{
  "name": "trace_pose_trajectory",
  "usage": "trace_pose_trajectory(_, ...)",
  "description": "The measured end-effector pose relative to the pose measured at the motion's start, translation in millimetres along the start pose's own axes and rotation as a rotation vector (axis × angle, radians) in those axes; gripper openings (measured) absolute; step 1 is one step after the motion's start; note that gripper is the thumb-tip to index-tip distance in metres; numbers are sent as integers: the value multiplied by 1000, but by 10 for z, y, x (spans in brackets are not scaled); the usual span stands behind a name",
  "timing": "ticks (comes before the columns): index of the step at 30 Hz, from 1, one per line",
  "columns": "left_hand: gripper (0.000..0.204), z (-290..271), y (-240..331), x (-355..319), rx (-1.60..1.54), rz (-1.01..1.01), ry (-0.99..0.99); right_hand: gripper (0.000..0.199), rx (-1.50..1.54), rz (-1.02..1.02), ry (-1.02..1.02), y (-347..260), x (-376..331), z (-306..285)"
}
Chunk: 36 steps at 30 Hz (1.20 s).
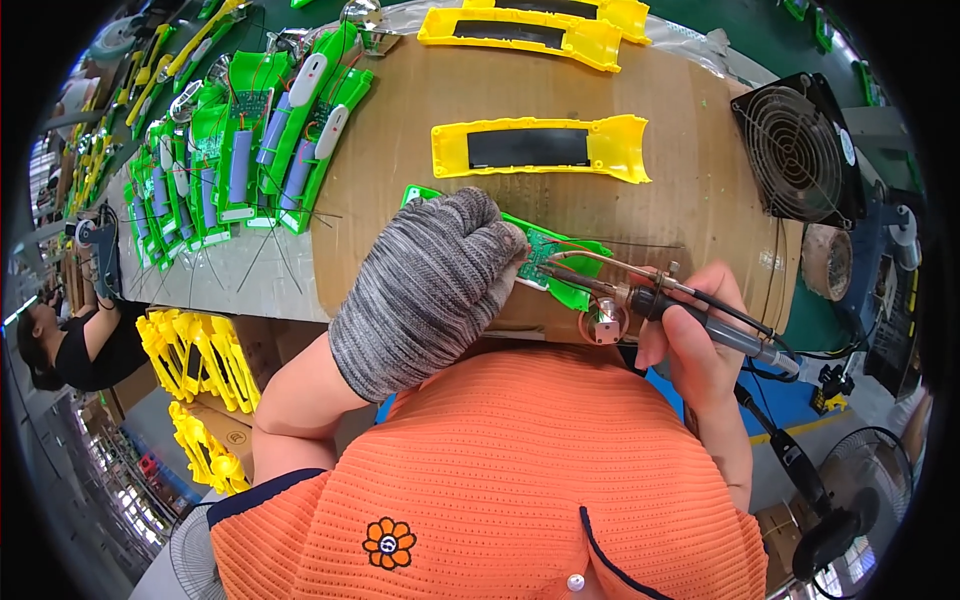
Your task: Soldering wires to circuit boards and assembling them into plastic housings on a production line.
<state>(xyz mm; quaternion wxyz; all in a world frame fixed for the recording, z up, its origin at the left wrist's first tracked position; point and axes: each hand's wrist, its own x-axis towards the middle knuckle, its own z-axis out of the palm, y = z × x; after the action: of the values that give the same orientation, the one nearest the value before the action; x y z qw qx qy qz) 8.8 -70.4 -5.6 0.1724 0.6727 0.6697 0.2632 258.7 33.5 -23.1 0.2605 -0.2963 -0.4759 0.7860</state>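
Observation:
My left hand point(430, 285), in a grey knit glove, presses down on a green plastic shell point(572, 292) that carries a green circuit board point(540, 250), lying on a brown cardboard pad point(690, 130). My right hand point(695, 335), bare, grips a soldering iron point(690, 315) by its dark handle. The iron's metal tip point(560, 268) reaches left to the circuit board beside my gloved fingers. A small round metal part point(604, 322) sits just below the iron.
A yellow shell with a black panel point(540, 148) lies beyond the board; two more point(530, 30) at the pad's far edge. Several green shells with blue cells point(250, 150) lie at left. A black fan point(800, 150) stands at right. Yellow shells point(200, 360) are stacked lower left, near another person point(80, 345).

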Motion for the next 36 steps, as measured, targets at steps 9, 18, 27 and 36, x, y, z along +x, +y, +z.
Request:
trace_pose_trajectory(9, 11, -7, -18, 3, 16, 39, -3, 18, -52, 34, -18, -29, 32, 48)
trace_pose_trajectory(18, 11, -25, -5, -1, 35, 26, -24, 18, -78, 35, -1, -24, 34, 70)
trace_pose_trajectory(27, 10, -33, -10, 23, 43, 50, -24, 17, -81, 22, -12, -43, 46, 76)
trace_pose_trajectory(36, 9, -61, 6, 45, 62, 26, -69, 18, 15, -3, 63, -17, -36, -64)
